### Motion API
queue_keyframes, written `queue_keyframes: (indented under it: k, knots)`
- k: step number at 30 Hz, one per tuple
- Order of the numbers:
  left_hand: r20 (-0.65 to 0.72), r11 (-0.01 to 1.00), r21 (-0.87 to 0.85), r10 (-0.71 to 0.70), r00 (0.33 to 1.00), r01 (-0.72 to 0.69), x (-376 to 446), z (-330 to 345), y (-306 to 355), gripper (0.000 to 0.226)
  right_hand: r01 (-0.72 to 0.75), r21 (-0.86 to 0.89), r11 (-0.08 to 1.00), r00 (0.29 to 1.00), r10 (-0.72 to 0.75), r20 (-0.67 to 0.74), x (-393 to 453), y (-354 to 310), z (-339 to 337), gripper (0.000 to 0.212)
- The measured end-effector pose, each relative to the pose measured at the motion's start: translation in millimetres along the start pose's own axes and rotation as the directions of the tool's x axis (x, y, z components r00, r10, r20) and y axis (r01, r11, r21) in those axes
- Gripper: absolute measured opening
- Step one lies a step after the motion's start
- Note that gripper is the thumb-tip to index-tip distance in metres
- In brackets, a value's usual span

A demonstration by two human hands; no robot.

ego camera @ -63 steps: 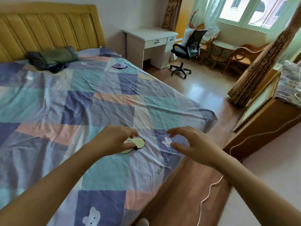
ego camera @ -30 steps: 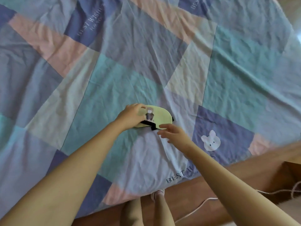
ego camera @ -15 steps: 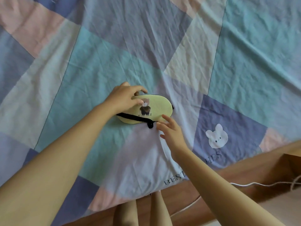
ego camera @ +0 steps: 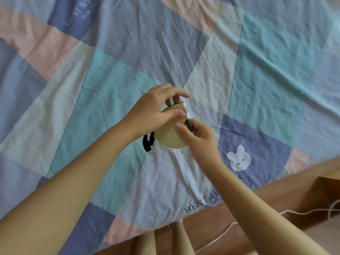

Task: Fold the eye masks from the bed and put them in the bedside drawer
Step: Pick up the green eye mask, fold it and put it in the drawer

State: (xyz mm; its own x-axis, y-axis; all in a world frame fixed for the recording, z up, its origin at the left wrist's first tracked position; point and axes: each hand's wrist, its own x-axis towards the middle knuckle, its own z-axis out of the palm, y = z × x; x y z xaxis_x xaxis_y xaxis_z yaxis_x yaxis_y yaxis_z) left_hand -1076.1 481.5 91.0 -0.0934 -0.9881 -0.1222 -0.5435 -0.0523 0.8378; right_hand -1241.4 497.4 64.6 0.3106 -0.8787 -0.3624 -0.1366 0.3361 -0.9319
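Holding the eye mask (ego camera: pixel 170 134) near the middle of the frame, you have both hands on it above the bed sheet (ego camera: pixel 266 70). Your left hand (ego camera: pixel 152 111) comes in from the lower left and curls over the mask's upper part, thumb pressed on the pale yellow face and the other fingers arched over its top edge. Your right hand (ego camera: pixel 196 138) comes in from the lower right and pinches the mask's right edge between thumb and fingers, where a small dark piece and a white tag show. The mask looks doubled over on itself, showing a rounded pale yellow half with its curved edge pointing toward the bottom of the frame; how neatly the halves meet you cannot tell, since your fingers cover the top. A black strap (ego camera: pixel 148 142) hangs in a loop from the mask's left side, just below your left wrist. The sheet is a wrinkled patchwork of teal, lilac, pink and pale grey blocks filling most of the frame. A white bunny print (ego camera: pixel 238 158) sits on a purple block to the right of your right wrist, near the bed's edge. Along the lower right, a white cable (ego camera: pixel 294 212) trails across the wooden floor (ego camera: pixel 257 199).
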Motion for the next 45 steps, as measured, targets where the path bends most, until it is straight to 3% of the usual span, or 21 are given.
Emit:
queue_keyframes:
  k: [2, 6, 9, 12, 15, 18, 22, 25, 30, 37, 39, 42, 44, 45]
  knots:
    - [0.029, 1.000, -0.005, -0.030, 0.999, 0.030, 1.3, -6.8, 11.3, 0.043, 0.028, -0.003, 1.000, 1.000, -0.028, -0.014, -1.5, -17.3, -3.3, 0.033]
    - [0.246, 0.966, -0.126, -0.188, 0.951, 0.224, -3.8, -26.4, 50.4, 0.044, 0.051, 0.001, 0.999, 0.999, -0.051, 0.001, -7.6, -60.1, -6.4, 0.031]
    - [0.233, 0.969, -0.089, -0.206, 0.950, 0.232, -4.4, -49.9, 84.5, 0.037, 0.049, 0.003, 0.999, 0.999, -0.049, 0.007, -15.3, -101.3, -9.9, 0.027]
    - [0.221, 0.972, -0.120, -0.172, 0.960, 0.202, -3.9, -75.1, 123.5, 0.035, 0.001, 0.249, 0.969, 1.000, 0.007, -0.028, -28.3, -145.6, -22.4, 0.029]
    - [0.125, 0.967, -0.195, -0.140, 0.982, 0.162, -5.6, -92.9, 162.0, 0.033, -0.017, 0.547, 0.837, 0.998, 0.047, -0.042, -50.0, -179.1, -31.3, 0.049]
    - [-0.011, 0.943, -0.314, -0.123, 0.992, 0.113, -3.7, -106.9, 193.1, 0.032, -0.019, 0.542, 0.840, 1.000, 0.025, -0.002, -74.3, -197.2, -27.6, 0.060]
    - [-0.141, 0.943, -0.332, -0.087, 0.986, 0.036, -5.9, -125.6, 232.7, 0.041, -0.011, 0.504, 0.864, 0.999, -0.008, 0.035, -92.9, -223.5, -15.0, 0.075]
    - [-0.241, 0.939, -0.342, -0.066, 0.968, -0.021, -12.4, -138.9, 257.9, 0.044, 0.014, 0.431, 0.902, 0.999, -0.033, 0.035, -103.4, -251.1, -3.2, 0.069]
    - [-0.328, 0.927, -0.360, -0.021, 0.945, -0.105, -29.9, -162.0, 292.2, 0.041, 0.222, 0.114, 0.968, 0.968, -0.233, 0.093, -127.6, -281.1, 6.4, 0.030]
    - [-0.566, 0.883, -0.420, -0.076, 0.821, -0.208, -50.1, -209.7, 318.7, 0.037, 0.305, 0.179, 0.935, 0.931, -0.333, 0.153, -161.5, -324.1, -16.0, 0.026]
    - [-0.612, 0.844, -0.470, -0.102, 0.784, -0.257, -56.3, -217.6, 324.6, 0.038, 0.274, 0.380, 0.884, 0.929, -0.345, 0.134, -170.2, -339.8, -22.9, 0.027]
    - [-0.645, 0.820, -0.491, -0.114, 0.755, -0.295, -64.8, -219.7, 333.9, 0.043, 0.152, 0.774, 0.615, 0.938, -0.337, 0.084, -179.0, -365.5, -28.6, 0.032]
    - [-0.629, 0.806, -0.511, -0.115, 0.769, -0.298, -70.2, -217.1, 339.8, 0.044, 0.129, 0.883, 0.451, 0.928, -0.369, 0.053, -182.0, -381.1, -32.4, 0.036]
    - [-0.615, 0.801, -0.520, -0.109, 0.781, -0.297, -73.6, -215.4, 342.5, 0.043, 0.146, 0.887, 0.438, 0.908, -0.415, 0.055, -182.9, -388.5, -34.5, 0.046]
